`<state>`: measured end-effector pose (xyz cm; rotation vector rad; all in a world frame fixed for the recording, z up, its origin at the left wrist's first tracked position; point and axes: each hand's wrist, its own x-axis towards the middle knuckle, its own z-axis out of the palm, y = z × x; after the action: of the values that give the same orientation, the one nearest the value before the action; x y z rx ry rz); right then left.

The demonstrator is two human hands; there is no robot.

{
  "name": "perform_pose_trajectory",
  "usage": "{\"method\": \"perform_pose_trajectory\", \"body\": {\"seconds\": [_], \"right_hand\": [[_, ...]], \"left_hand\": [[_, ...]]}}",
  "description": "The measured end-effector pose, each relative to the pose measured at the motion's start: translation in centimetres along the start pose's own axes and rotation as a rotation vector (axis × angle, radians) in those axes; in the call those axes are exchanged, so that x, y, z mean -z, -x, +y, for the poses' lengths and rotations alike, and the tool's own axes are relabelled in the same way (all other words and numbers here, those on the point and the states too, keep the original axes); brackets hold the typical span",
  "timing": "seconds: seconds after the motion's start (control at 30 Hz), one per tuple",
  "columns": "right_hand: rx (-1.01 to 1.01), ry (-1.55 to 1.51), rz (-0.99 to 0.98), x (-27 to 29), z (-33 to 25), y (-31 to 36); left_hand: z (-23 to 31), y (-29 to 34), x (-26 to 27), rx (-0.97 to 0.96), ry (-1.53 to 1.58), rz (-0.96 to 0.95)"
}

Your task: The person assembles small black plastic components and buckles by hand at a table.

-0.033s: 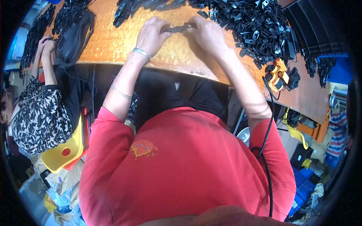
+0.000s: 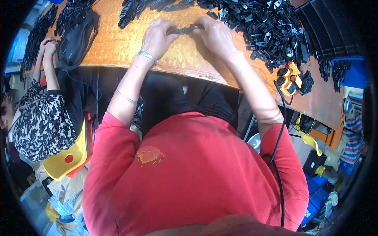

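Above the wooden table (image 2: 118, 47), a small, slim black plastic part (image 2: 183, 31) spans the gap between my two hands. My left hand (image 2: 157, 36) pinches its left end, thumb and fingers closed. At its other end, my right hand (image 2: 215, 35) pinches it too, the fingertips hiding that tip. A large heap of black plastic pieces (image 2: 271, 31), some with shiny metal bits, lies just right of my right hand. More long black parts (image 2: 130, 13) lie beyond my left hand.
An orange toy vehicle (image 2: 290, 79) with a black cable stands at the right front edge. Black trays (image 2: 334, 27) are at the far right. To the left sit a black bag (image 2: 78, 41) and a co-worker in a patterned top (image 2: 43, 126), on a yellow chair (image 2: 69, 159).
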<state>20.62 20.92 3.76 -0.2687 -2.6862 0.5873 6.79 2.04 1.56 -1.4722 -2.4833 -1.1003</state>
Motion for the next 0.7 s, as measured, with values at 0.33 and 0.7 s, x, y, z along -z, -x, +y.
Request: {"method": "perform_pose_trajectory", "body": {"seconds": [0.33, 0.7], "right_hand": [[0.173, -0.134, 0.024, -1.8, 2.1, -1.9], [0.252, -0.221, -0.263, -2.2, -3.0, -1.4]], "left_hand": [[-1.1, -0.1, -0.3, 0.013, 0.021, 0.009], [-3.4, 2.9, 7.8, 0.078, -0.025, -0.365]]}}
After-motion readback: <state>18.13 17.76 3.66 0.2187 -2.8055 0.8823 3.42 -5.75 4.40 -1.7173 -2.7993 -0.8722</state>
